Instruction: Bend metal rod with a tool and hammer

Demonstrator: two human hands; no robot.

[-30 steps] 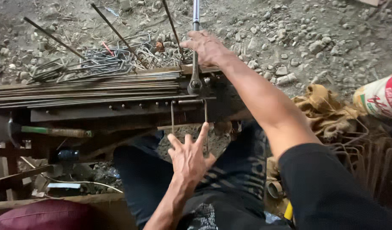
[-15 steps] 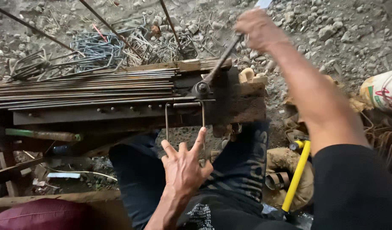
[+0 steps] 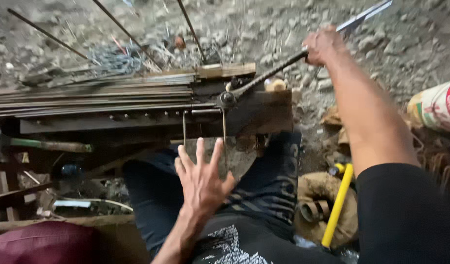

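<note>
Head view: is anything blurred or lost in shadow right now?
Head view: the right hand on the lever is motion-smeared, the open left hand slightly soft; under the bench it is deep shadow; the gravel is evenly lit, no glare.

- A dark, worn wooden workbench [image 3: 264, 115] stood on gravelly ground [image 3: 264, 34].
- A bundle of long steel rods [image 3: 88, 95] lay lengthwise along its top.
- A small wooden block [image 3: 225, 70] rested at the rods' right end.
- Tangled wire [image 3: 117, 58] lay on the gravel beyond.
</note>
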